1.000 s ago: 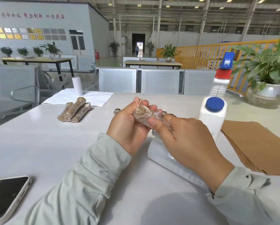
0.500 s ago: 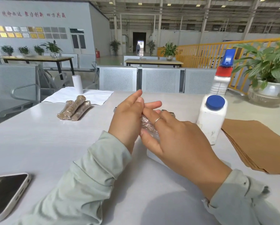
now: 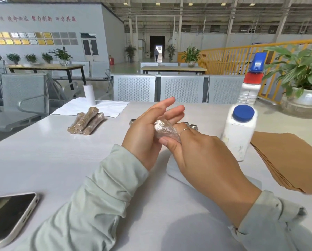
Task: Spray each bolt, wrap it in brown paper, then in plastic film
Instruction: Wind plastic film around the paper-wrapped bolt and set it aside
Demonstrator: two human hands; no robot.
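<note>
Pinching film-slick, stiff, weighty wrapped bolt with right hand; left hand fingers spread; best gripped mid-shaft.

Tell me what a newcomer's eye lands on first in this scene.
First, the two hands at centre: the right hand pinches a film-wrapped bolt against the open left hand above the white table. Next, the white bottle with a blue cap just to the right, a spray bottle behind it. Then three wrapped bolts piled at left.
</note>
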